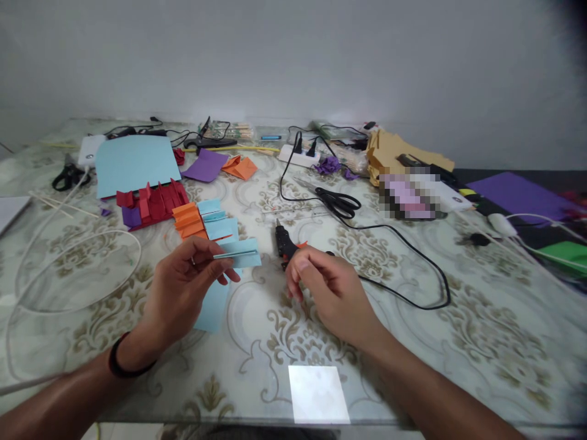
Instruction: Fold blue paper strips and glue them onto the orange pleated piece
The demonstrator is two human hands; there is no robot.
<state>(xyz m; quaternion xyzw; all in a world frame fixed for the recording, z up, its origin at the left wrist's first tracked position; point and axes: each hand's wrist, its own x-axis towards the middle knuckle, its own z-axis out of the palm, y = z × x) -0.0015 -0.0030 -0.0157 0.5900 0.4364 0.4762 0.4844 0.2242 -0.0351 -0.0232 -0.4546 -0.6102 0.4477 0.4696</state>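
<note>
My left hand (186, 281) pinches a small folded strip of light blue paper (243, 253) between thumb and fingers, holding it above the table. My right hand (328, 287) has its fingers curled, just in front of a black glue gun (285, 239) that points away from me. The hand covers part of the gun, so whether the fingers grip anything is hidden. Beneath and behind my left hand are more light blue paper pieces (213, 305) and a pleated orange paper (188, 221). A pleated red paper piece (160, 201) lies farther left.
Black scissors (337, 201) lie beyond the glue gun, whose black cord (413, 302) loops to the right. A white power strip (299, 155) sits at the back. Light blue sheets (137, 162) are at back left, brown paper (403, 150) at back right. White cables (132, 238) curve on the left.
</note>
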